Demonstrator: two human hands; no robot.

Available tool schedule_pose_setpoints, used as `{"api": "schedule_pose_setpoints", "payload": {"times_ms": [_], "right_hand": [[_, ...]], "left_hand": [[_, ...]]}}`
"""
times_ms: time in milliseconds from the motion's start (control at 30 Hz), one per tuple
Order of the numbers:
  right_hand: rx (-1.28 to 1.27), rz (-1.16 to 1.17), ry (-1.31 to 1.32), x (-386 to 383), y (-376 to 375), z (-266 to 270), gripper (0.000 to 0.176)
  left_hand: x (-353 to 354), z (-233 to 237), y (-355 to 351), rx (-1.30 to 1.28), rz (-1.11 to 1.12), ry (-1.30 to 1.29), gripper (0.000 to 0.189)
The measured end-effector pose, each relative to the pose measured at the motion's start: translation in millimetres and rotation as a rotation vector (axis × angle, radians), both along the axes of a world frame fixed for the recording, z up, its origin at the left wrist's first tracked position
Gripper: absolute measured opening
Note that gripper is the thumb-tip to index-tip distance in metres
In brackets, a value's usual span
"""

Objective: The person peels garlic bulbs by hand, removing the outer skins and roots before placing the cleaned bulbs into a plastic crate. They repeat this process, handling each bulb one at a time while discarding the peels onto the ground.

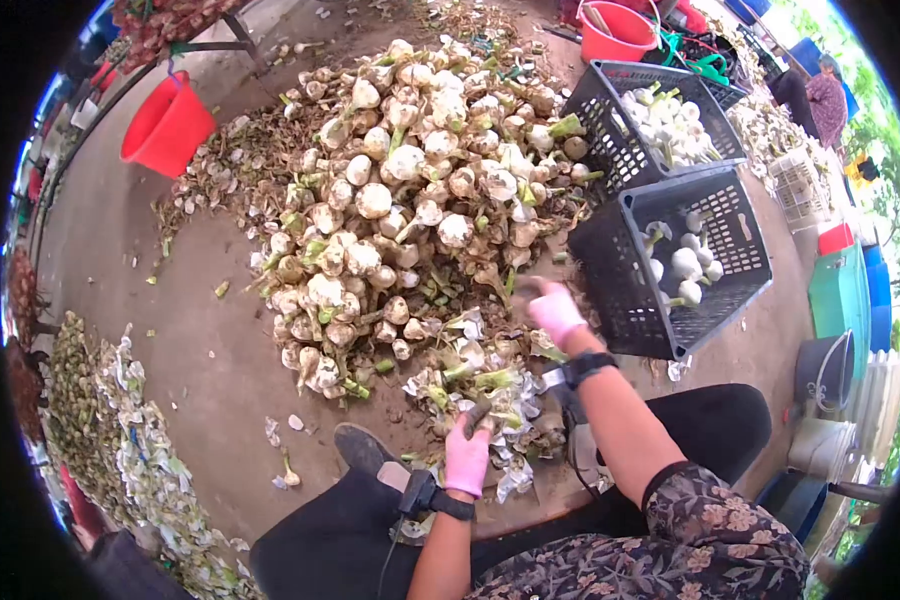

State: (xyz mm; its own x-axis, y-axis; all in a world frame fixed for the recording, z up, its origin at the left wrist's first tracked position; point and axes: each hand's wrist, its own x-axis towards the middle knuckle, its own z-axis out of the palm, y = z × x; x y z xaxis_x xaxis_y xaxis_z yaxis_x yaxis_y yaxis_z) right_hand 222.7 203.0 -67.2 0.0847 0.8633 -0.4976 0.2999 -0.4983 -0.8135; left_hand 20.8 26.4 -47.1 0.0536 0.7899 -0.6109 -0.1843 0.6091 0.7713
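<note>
My left hand (467, 462), in a pink glove with dark fingertips, is low over a heap of garlic skins and cut stalks (485, 385) between my legs. Its fingers are closed on something pale that I cannot make out among the skins. Further forward, my right hand (555, 312), gloved the same way, is smeared by motion at the near right edge of a large pile of garlic bulbs (400, 195). Those bulbs carry soil and short green stalks. Beside the right hand, a black crate (625, 285) has several cleaned white garlic bulbs (687, 263) at its bottom.
Behind the near crate stands another black crate (600, 130) with more white garlic (670, 125). Red buckets (170, 125) are at the back left and back right. Discarded skins (150, 440) lie in a band at left. A person (825, 105) sits far right.
</note>
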Motion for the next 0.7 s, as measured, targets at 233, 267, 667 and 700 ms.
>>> {"api": "schedule_pose_setpoints", "payload": {"times_ms": [233,267,667,700], "right_hand": [[-0.091,-0.053,-0.691,-50.6,19.3,-62.3,0.043],[-0.09,-0.05,-0.697,-47.5,14.2,-62.3,0.043],[0.015,0.479,0.141,-67.6,-83.9,31.1,0.034],[-0.032,0.414,0.218,-67.9,-86.7,50.3,0.036]], "left_hand": [[-3.4,7.0,9.6,-0.072,0.004,0.022,0.033],[-4.7,-2.0,7.5,-0.032,-0.001,0.059,0.032],[-29.5,27.8,5.8,0.298,-0.11,0.792,0.073],[-33.7,31.5,7.7,0.339,-0.122,0.641,0.073]]}}
